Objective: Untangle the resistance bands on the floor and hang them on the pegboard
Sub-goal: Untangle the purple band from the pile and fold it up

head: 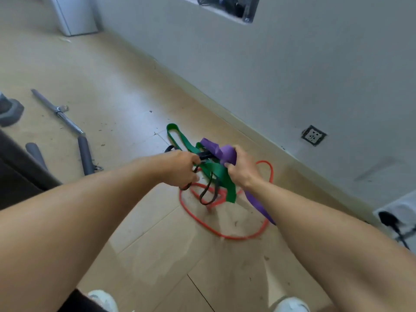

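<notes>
A tangle of resistance bands hangs between my hands above the wooden floor. My right hand (239, 168) grips the wide purple band (227, 152), whose tail trails down past my wrist to the floor. My left hand (182, 168) grips the thin black band (208, 191), which loops down under the tangle. The green band (180, 140) runs between both hands, one loop stretched toward the far left, one end hanging near my right hand. The thin red band (202, 221) lies in a big loop on the floor beneath. No pegboard is in view.
A white wall with a skirting board (225, 113) runs close on the right, with a wall socket (313, 135). A metal bar with grey grips (67, 122) lies on the floor to the left. A dark stand (391, 224) is at the right edge. My white shoes (103, 300) are below.
</notes>
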Demonstrator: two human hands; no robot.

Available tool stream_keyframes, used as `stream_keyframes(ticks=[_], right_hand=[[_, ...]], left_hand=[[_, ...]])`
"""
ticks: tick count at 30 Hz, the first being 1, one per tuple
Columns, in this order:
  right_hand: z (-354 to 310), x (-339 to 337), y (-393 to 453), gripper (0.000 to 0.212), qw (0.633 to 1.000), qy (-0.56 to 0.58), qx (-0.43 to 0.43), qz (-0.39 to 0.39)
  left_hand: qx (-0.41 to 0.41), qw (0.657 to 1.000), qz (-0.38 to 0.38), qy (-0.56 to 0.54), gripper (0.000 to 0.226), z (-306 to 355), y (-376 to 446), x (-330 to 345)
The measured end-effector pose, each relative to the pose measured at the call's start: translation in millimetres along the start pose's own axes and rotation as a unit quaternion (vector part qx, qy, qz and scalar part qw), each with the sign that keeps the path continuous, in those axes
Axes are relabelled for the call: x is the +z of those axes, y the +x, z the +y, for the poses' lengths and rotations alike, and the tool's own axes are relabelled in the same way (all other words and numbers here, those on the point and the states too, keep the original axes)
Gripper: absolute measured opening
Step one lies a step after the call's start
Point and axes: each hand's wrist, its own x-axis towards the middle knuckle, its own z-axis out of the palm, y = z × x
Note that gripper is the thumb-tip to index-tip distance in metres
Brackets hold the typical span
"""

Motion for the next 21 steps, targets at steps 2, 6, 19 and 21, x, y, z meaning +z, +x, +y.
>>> stream_keyframes(ticks=[2,6,19,21], right_hand=[[-20.2,-36.6,1.5,0.04,0.998,0.005,-0.059,0.026],[-46.8,-89.9,-12.0,0.046,0.989,-0.007,-0.141,0.048],[-82.2,-128.4,-75.5,0.033,0.956,0.117,-0.269,0.018],[-94.1,-139.6,-85.7,0.033,0.939,0.159,-0.304,-0.01]], left_hand=[[0.002,0.997,0.058,-0.044,0.048,6.9,-9.7,-13.1],[0.014,0.983,0.147,-0.108,0.046,23.0,-29.5,-26.5],[0.047,0.966,0.225,-0.121,0.099,47.2,-61.4,-45.6],[0.065,0.951,0.241,-0.181,0.072,48.6,-62.3,-48.9]])
